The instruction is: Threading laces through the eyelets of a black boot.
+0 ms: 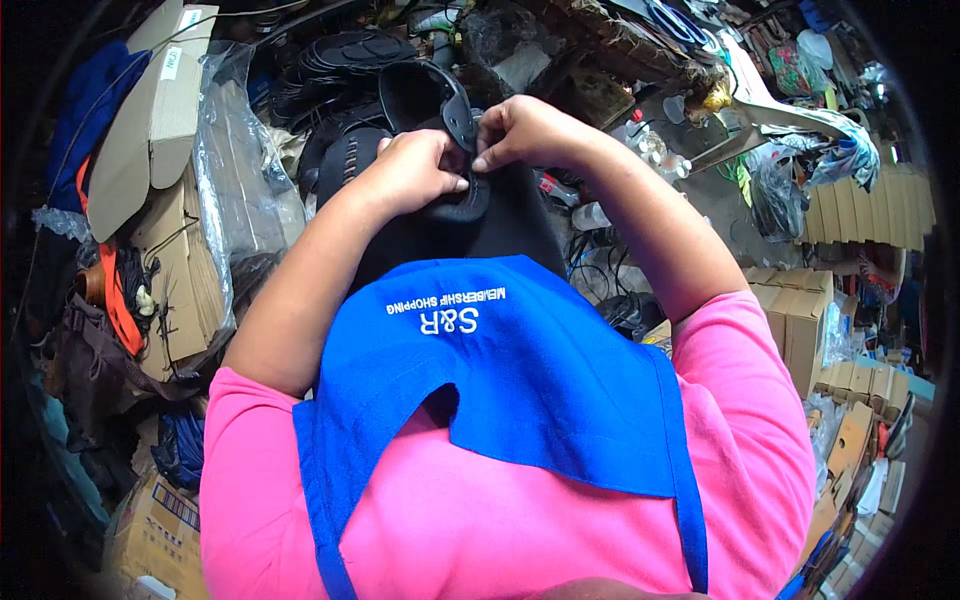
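Observation:
In front of my chest, over my lap, lies a black sandal [455, 208] with a raised, looped strap [457, 112]. My left hand [418, 172] has its thumb and curled fingers closed on the sandal's left side, just below the strap. Opposite it, my right hand [510, 135] pinches the right edge, its thumb tip pressing near the strap's base. The two thumbs are close together, with a narrow strip of the black edge between them. What the inner fingertips grip underneath is hidden. Beside my left hand is another black piece with a row of stitches [350, 158].
A pile of black sole-like pieces [345, 65] sits beyond my hands. Cardboard sheets [175, 260] and clear plastic [240, 160] stand at the left. To the right are clear bottles [650, 145], plastic bags [778, 195] and stacked cardboard boxes [795, 320].

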Action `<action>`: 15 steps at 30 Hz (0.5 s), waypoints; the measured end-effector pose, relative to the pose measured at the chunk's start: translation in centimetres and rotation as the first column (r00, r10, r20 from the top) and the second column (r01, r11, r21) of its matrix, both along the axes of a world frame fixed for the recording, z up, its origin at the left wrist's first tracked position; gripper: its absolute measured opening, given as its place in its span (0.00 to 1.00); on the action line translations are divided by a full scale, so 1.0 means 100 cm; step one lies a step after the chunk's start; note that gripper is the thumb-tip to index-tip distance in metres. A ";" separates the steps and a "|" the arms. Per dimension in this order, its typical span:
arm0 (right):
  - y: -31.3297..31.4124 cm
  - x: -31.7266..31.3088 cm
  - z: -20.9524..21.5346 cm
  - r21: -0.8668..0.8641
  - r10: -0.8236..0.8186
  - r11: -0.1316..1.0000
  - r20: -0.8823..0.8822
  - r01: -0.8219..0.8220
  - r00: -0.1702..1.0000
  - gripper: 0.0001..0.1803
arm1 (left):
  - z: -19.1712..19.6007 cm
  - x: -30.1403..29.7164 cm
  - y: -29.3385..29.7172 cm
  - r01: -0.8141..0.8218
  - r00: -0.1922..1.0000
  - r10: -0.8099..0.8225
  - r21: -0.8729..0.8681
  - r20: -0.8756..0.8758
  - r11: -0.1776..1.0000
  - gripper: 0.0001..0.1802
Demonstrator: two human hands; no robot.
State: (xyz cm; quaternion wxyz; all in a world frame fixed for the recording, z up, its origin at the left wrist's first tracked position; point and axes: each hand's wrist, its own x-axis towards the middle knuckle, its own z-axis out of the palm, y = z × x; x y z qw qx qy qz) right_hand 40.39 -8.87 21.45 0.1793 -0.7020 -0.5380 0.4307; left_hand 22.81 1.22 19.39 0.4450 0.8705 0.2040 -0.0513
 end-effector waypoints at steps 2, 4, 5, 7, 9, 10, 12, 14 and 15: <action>-0.004 -0.004 0.000 0.026 0.035 0.999 -0.066 -0.033 0.997 0.11 | -0.001 -0.004 0.002 0.015 0.999 -0.017 0.054 0.028 0.998 0.10; -0.006 0.000 -0.006 0.039 0.021 0.999 -0.138 -0.016 0.990 0.10 | 0.003 -0.008 0.005 0.049 0.989 -0.075 0.198 0.127 0.979 0.09; -0.007 0.002 -0.010 0.050 0.006 0.999 -0.209 0.004 0.978 0.10 | 0.004 -0.010 0.007 0.068 0.965 -0.149 0.342 0.215 0.937 0.09; -0.012 0.015 -0.007 0.033 -0.067 0.996 -0.317 0.082 0.946 0.12 | 0.000 -0.019 0.011 0.064 0.957 -0.162 0.372 0.239 0.926 0.08; -0.019 0.032 -0.014 0.013 -0.154 0.984 -0.424 0.176 0.892 0.12 | 0.000 -0.032 0.011 0.017 0.987 -0.076 0.376 0.142 0.926 0.07; -0.025 0.033 -0.014 -0.057 -0.175 0.984 -0.461 0.168 0.870 0.12 | -0.001 -0.034 0.008 0.015 0.977 -0.094 0.380 0.190 0.925 0.07; -0.030 0.026 -0.016 -0.018 -0.142 0.987 -0.556 0.159 0.819 0.10 | -0.003 -0.032 0.001 -0.013 0.975 -0.071 0.374 0.210 0.927 0.07; -0.034 0.018 -0.017 0.079 -0.088 0.986 -0.490 0.145 0.867 0.12 | -0.004 -0.029 -0.003 -0.033 0.971 -0.051 0.345 0.232 0.938 0.06; -0.038 0.016 -0.019 0.163 -0.056 0.980 -0.324 0.114 0.944 0.13 | 0.000 -0.026 -0.006 -0.053 0.980 0.005 0.235 0.198 0.971 0.07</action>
